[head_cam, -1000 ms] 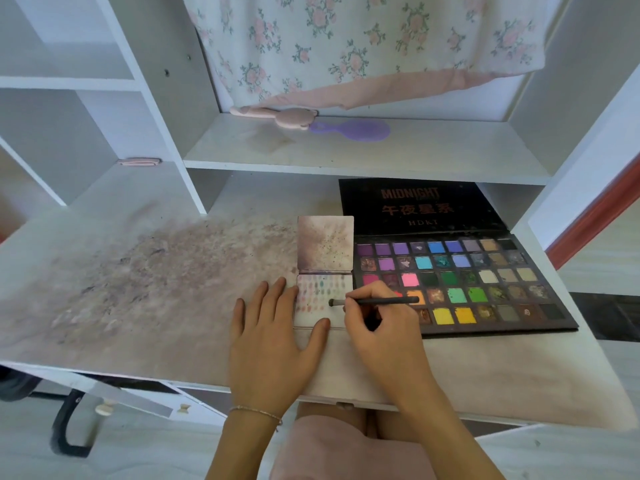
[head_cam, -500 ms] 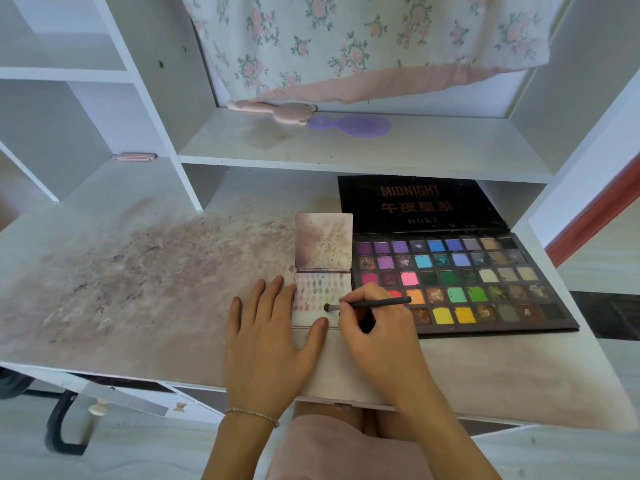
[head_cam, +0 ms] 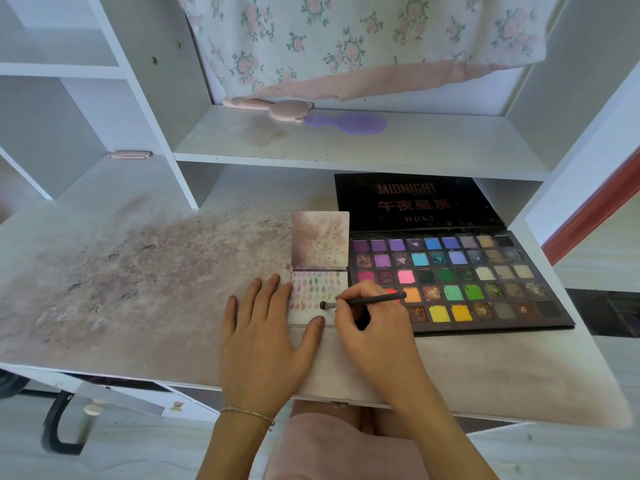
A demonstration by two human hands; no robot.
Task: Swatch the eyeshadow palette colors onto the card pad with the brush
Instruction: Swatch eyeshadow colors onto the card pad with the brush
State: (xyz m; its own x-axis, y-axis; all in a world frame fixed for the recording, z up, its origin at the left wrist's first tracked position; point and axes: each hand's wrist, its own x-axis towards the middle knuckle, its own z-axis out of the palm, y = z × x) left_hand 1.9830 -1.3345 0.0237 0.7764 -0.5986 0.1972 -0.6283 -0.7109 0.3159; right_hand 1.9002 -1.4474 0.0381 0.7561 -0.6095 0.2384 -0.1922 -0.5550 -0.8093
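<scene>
Stained white desk carrying the open eyeshadow palette and card pad, left hand lying flat beside them.

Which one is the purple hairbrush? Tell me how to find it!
Look at the white shelf above the desk, under the hanging flowery cloth. Two brushes lie there, seemingly end to end. The purple hairbrush is the right one, flat and lilac, while its neighbour, the pink brush, is pale pink.

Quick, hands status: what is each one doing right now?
Left hand: open, fingers flat on the desk, thumb on the card pad.
Right hand: holding the brush, tip on the card pad.
</scene>
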